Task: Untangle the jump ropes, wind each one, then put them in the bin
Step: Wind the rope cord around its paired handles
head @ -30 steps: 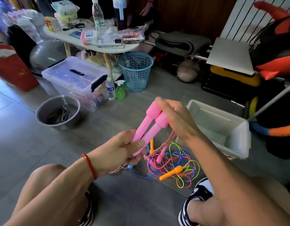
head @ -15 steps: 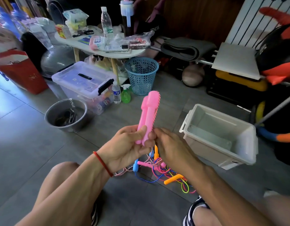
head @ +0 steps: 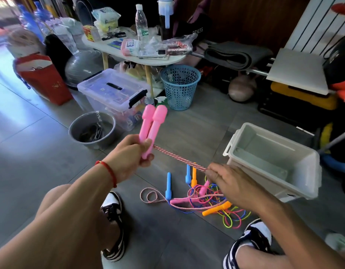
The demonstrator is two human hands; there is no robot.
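The fingers (head: 146,144) of the left hand (head: 128,154) are curled round the lower ends of two pink handles (head: 151,129), held side by side and pointing up and away, with the thumb pressed across them. A red-and-white striped rope (head: 179,159) runs taut from the bottom of the handles, down and to the right, into the right hand (head: 229,183), whose fingers are bent and pinch the rope at its upper edge. The left forearm reaches forward from the lower left and wears a red string bracelet (head: 109,170) at the wrist; the right forearm comes in from the lower right, with the hand low above the floor (head: 41,162). Below the right hand, a tangle of coloured ropes (head: 212,202) with blue, orange and pink handles lies on the floor. The white bin (head: 272,158) stands just to the right of the tangle.
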